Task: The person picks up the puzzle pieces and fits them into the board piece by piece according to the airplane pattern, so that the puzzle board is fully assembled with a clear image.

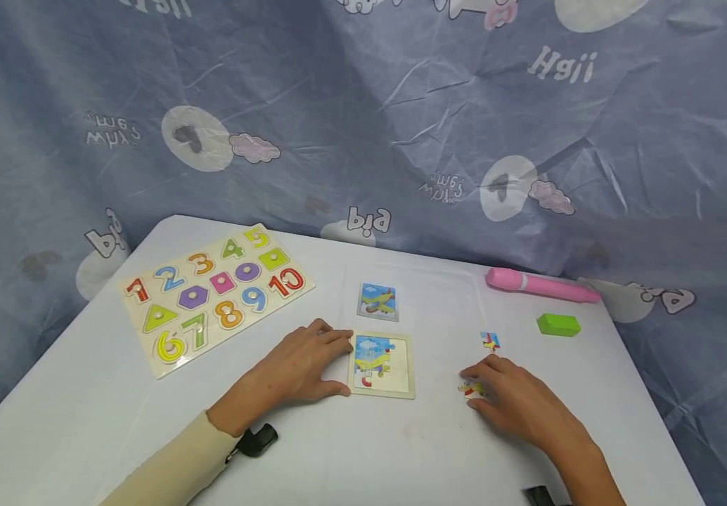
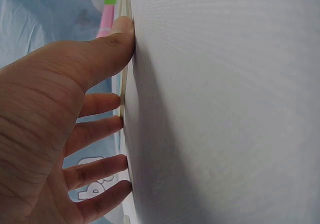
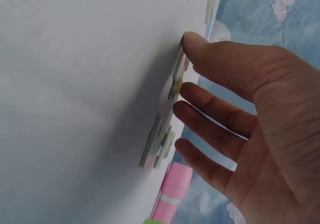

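In the head view a small square puzzle tray (image 1: 381, 396) lies on the white table, its left part filled with airplane picture pieces. My left hand (image 1: 303, 364) rests at the tray's left edge, thumb by the lower corner, fingers fairly straight in the left wrist view. To the right, my right hand (image 1: 522, 400) pinches a jigsaw piece (image 1: 474, 389) at table level between thumb and fingers. Just beyond that hand lies another jigsaw piece (image 1: 490, 341); low pieces (image 3: 159, 141) also show near the fingertips in the right wrist view.
Behind the tray lies an airplane picture card (image 1: 377, 302). A number and shape board (image 1: 211, 295) lies at the left. A pink cylindrical object (image 1: 543, 284) and a green block (image 1: 558, 325) are at the back right. A printed blue-grey cloth (image 1: 363, 126) hangs behind the table.
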`<state>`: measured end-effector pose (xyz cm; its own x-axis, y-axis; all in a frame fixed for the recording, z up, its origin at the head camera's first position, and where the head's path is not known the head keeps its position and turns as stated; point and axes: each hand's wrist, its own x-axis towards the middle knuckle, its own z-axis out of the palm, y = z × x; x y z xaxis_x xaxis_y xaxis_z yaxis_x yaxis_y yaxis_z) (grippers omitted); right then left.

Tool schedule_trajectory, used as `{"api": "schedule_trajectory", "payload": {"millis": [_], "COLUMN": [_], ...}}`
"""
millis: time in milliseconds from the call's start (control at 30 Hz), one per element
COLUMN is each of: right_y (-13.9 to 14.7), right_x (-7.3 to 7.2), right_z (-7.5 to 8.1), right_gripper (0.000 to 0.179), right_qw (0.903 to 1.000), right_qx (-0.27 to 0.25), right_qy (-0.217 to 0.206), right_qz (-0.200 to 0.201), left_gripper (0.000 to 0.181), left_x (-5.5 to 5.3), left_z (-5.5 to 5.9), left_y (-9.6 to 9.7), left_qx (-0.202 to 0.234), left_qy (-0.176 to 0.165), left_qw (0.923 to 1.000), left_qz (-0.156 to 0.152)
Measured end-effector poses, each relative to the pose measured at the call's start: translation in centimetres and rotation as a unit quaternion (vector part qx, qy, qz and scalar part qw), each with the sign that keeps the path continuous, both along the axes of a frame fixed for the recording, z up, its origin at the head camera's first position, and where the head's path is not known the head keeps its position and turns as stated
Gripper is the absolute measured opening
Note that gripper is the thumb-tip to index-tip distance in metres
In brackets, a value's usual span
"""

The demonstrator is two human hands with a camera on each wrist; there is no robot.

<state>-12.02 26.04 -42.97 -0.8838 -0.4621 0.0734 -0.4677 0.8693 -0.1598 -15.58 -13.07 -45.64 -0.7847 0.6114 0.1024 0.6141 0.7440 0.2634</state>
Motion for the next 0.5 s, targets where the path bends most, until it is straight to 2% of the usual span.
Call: {"api": "schedule_trajectory", "payload": {"millis": [167,500], "right_y": [0.73,0.96], "right_x": [0.28,0.41], "right_z": [-0.05,-0.37], "right_gripper": [0.038,0.036], "right_qw": [0.9999,1.0000], "right_qx": [-0.005,0.001], "right_qy": [-0.008,0.007], "right_qz": [-0.012,-0.003], "left_gripper": [0.068,0.067], "left_x": [-0.01,0.11], "left_z": [0.07,-0.02], "left_y": [-0.02,0.04], "left_qx": [0.001,0.005], "left_qy": [0.000,-0.001], "left_qw": [1.0000,1.0000], "left_qz": [0.003,0.001]}}
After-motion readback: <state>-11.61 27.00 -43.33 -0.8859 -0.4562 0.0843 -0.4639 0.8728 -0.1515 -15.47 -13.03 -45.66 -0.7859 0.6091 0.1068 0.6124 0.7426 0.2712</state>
